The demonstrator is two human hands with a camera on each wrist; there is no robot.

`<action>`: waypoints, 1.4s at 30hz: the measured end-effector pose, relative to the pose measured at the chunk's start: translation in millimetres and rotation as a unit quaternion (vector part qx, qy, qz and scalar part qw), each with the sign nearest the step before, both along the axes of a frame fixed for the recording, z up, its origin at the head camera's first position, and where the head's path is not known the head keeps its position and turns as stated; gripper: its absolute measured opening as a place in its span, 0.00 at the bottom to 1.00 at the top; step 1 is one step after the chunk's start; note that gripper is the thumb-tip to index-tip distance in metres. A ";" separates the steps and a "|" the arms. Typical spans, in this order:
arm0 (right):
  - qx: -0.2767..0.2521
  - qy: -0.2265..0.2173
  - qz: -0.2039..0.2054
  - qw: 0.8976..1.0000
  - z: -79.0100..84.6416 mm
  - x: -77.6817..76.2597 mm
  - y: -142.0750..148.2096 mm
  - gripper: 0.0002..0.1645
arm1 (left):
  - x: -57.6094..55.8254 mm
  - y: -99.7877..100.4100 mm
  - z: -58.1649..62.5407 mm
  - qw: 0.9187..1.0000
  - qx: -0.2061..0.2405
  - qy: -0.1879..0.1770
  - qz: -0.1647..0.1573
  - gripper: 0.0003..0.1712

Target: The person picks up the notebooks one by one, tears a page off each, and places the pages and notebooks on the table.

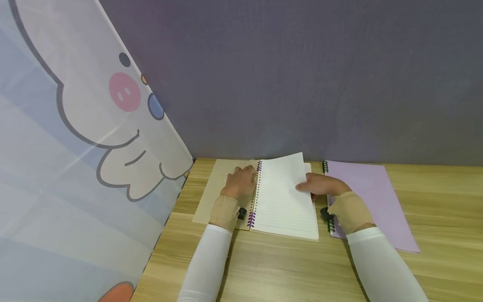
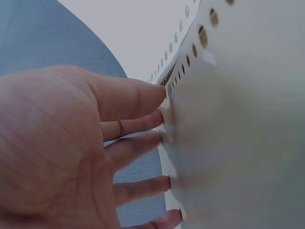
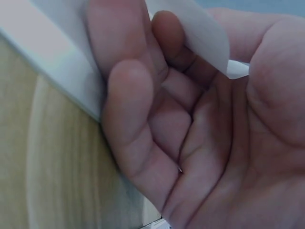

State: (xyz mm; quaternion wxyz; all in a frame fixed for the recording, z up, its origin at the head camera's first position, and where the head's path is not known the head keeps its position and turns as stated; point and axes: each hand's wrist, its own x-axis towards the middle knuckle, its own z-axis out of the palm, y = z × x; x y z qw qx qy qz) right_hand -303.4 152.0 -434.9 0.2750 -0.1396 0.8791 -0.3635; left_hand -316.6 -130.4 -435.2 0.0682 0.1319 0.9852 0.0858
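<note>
An open spiral notebook [image 1: 277,218] with lined white pages lies on the wooden table. Purple coils [image 1: 251,219] show at the top and bottom of its spine, with bare punched holes between. My left hand [image 1: 240,183] rests at the spine on the beige inner cover [image 1: 207,203]; in the left wrist view, its spread fingertips touch the punched edge. At the page's right edge, my right hand [image 1: 323,184] pinches a white sheet [image 1: 292,167] between thumb and curled fingers. That sheet's upper corner is lifted, and the right wrist view shows its edge [image 3: 207,38] inside the hand.
A purple spiral notebook [image 1: 371,188] with dark coils lies closed to the right, partly under my right forearm. Behind the table stands a grey panel [image 1: 302,84]. A cartoon-printed sheet [image 1: 75,176] hangs along the left side. Wood-grain tabletop [image 1: 286,272] extends in front.
</note>
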 end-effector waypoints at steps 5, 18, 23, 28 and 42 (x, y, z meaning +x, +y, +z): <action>-0.010 0.001 -0.001 1.000 -2.0 0.5 -0.7 0.27 | -4.8 1.9 -0.2 1.000 0.002 -0.005 0.002 0.23; -0.006 0.009 -0.002 1.000 -3.7 0.1 -1.0 0.28 | -11.7 1.4 -0.5 1.000 -0.027 -0.009 0.001 0.30; -0.011 0.005 -0.006 1.000 -1.1 2.3 -2.8 0.28 | -13.0 -1.1 -0.1 1.000 -0.026 -0.012 0.001 0.30; -0.004 0.002 -0.009 1.000 -2.0 3.1 -2.2 0.29 | -12.9 -0.2 -3.3 0.999 -0.022 -0.025 0.002 0.29; 0.024 0.028 -0.009 0.999 5.1 11.0 -8.9 0.34 | -13.9 1.4 -5.0 0.999 -0.029 -0.036 0.012 0.30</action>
